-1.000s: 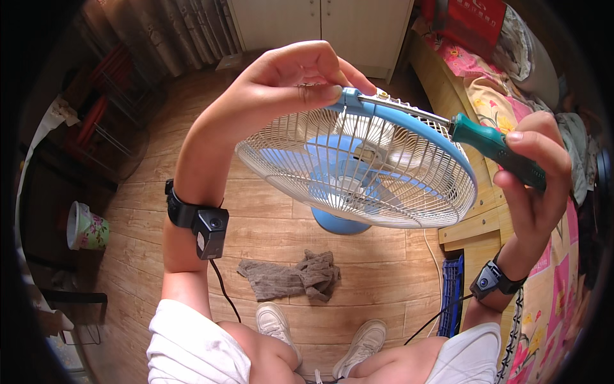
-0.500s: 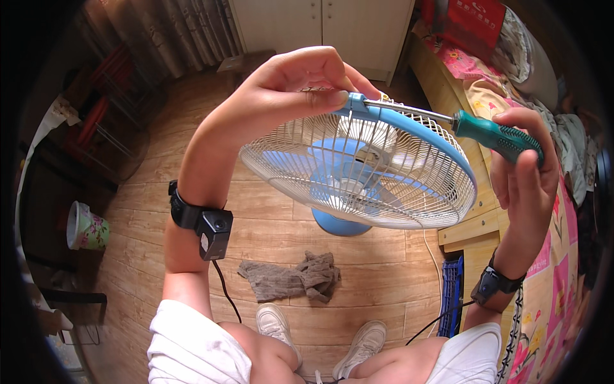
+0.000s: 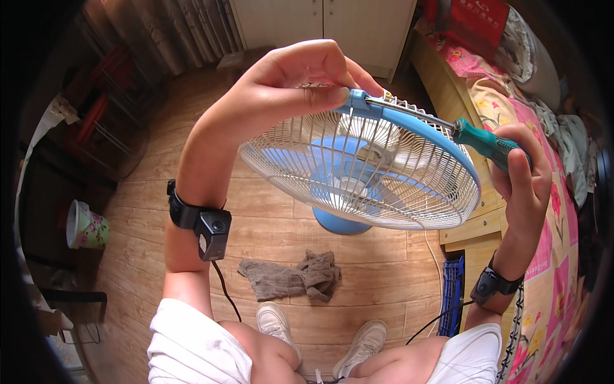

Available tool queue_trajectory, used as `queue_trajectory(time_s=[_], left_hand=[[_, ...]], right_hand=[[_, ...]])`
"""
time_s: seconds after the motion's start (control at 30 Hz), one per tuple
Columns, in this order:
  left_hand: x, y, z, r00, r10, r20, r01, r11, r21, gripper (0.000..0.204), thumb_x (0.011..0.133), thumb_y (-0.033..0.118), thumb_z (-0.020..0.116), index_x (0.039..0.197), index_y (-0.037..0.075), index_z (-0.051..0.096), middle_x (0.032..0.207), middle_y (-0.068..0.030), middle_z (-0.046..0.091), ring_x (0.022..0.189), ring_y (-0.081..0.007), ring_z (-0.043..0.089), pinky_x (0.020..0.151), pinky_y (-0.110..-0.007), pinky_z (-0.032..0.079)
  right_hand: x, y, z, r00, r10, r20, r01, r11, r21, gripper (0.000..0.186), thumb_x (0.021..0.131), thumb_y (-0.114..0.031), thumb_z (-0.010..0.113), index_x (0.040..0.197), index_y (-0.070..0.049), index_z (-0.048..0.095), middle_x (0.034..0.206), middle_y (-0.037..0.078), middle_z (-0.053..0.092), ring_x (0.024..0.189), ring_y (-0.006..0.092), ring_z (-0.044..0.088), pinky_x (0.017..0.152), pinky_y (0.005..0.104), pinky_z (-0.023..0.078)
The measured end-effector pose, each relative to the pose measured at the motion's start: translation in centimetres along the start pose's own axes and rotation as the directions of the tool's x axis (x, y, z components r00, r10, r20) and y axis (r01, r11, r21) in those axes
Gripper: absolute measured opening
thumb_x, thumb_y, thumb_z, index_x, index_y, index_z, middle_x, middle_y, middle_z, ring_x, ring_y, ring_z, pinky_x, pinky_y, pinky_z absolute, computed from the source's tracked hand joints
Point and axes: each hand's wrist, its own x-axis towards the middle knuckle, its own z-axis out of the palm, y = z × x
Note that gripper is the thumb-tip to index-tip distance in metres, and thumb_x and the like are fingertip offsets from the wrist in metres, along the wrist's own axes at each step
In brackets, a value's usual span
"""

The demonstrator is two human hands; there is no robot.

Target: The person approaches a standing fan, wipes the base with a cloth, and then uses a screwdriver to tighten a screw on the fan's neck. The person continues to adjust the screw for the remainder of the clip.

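A standing fan with a white wire cage, a blue rim and blue blades [image 3: 332, 150] is in front of me, its blue base [image 3: 341, 223] on the floor. With thumb and fingers, my left hand [image 3: 307, 73] pinches the top of the cage beside a blue rim clip [image 3: 358, 99]. My right hand [image 3: 527, 163] is wrapped round the green handle of a screwdriver [image 3: 489, 144]. The metal shaft lies along the rim, and its tip meets the clip. My left fingertips are partly hidden behind the rim.
A crumpled grey-brown cloth [image 3: 294, 275] lies on the wooden floor between my feet and the fan. At the right stand a bed with a patterned sheet [image 3: 543, 301] and a blue plastic crate [image 3: 452, 296]. A floral bin [image 3: 87, 225] is at the left. A white cord [image 3: 435, 256] runs beside the bed.
My right hand has shifted slightly left and down, and its grip on the screwdriver has turned. My left hand and the top of the fan have moved up a little.
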Motion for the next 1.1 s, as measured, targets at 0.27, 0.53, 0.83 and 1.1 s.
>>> queue_trajectory(time_s=[0.27,0.53,0.83,1.1], left_hand=[[-0.1,-0.3,-0.4,0.999,0.032,0.019,-0.032,0.999,0.002,0.013,0.086,0.004,0.051,0.098,0.005,0.053,0.112,-0.0186,0.057,0.11,-0.0313,0.054,0.093,-0.045,0.044],[0.0,-0.5,-0.5,0.998,0.05,0.031,-0.05,0.999,0.008,0.013,0.086,0.005,0.052,0.098,0.007,0.054,0.111,-0.0176,0.059,0.11,-0.031,0.054,0.093,-0.046,0.044],[0.1,-0.5,-0.3,0.997,0.066,0.041,-0.066,0.998,0.02,0.014,0.087,0.005,0.05,0.1,0.009,0.054,0.111,-0.0174,0.059,0.109,-0.0301,0.055,0.091,-0.045,0.045],[0.3,-0.5,-0.2,0.996,0.071,0.054,-0.07,0.997,-0.011,0.018,0.087,0.002,0.048,0.104,0.008,0.052,0.112,-0.0178,0.058,0.11,-0.0308,0.053,0.093,-0.046,0.044]], right_hand=[[-0.2,-0.2,0.0,0.992,-0.125,0.001,0.123,0.977,-0.175,0.04,0.085,-0.036,0.058,0.097,0.002,0.055,0.078,0.002,0.053,0.066,0.0063,0.046,0.058,0.018,0.034],[0.4,1.0,-0.2,0.92,-0.392,0.014,0.371,0.858,-0.356,0.045,0.077,-0.034,0.067,0.103,0.001,0.056,0.091,0.008,0.058,0.078,0.0143,0.054,0.072,0.0244,0.043],[2.0,1.5,-1.1,0.713,-0.653,0.255,0.674,0.538,-0.507,0.043,0.073,-0.013,0.07,0.11,-0.001,0.053,0.086,0.011,0.057,0.074,0.0191,0.053,0.067,0.0274,0.044],[0.9,1.4,0.4,0.978,-0.191,-0.088,0.187,0.981,-0.058,0.048,0.083,-0.04,0.061,0.109,-0.001,0.05,0.071,-0.001,0.052,0.053,0.0028,0.043,0.048,0.0162,0.031]])
